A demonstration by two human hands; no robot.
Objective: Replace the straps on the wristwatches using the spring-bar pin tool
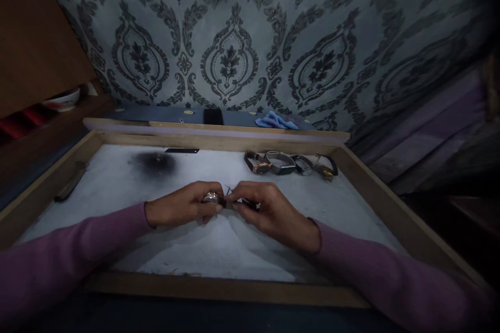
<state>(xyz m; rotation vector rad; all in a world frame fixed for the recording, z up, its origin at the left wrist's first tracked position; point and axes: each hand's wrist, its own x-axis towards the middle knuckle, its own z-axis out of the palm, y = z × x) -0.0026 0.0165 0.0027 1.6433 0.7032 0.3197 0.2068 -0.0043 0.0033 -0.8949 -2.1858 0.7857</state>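
Note:
Near the middle of a wood-rimmed white board, my left hand is closed around a wristwatch with a shiny silver case. My right hand meets it, fingertips pinching at the short brown strap piece beside the case. Something dark shows under the right fingers; its kind is hidden. A thin metallic piece sticks up just beyond the fingertips, too small to name. Behind my right hand, several wristwatches lie in a row on the board.
The raised wooden rim surrounds the board. A dark strip lies at its back, a dark strap-like piece at the left. Beyond the back rim are a blue cloth and a black flat object. A bowl stands on the left shelf.

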